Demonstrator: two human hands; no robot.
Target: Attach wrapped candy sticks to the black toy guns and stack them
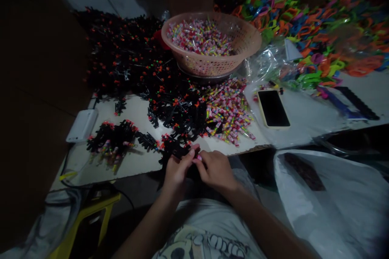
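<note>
My left hand [177, 169] is closed around a black plastic toy piece [174, 148] at the table's near edge. Touching it from the right, my right hand [215, 168] pinches a small pink-wrapped candy [198, 157] against that piece. Just beyond the hands lies a pile of black plastic pieces with orange tips [174, 109]. To its right is a heap of loose wrapped candies [227, 111]. A small group of black pieces with candies fitted [112, 141] lies to the left.
A pink basket [243, 42] full of candies stands at the back. A phone [272, 108] lies face up on the right, a white box [82, 125] on the left. Colourful plastic parts [306, 28] fill the far right. A white bag [340, 198] sits by my right arm.
</note>
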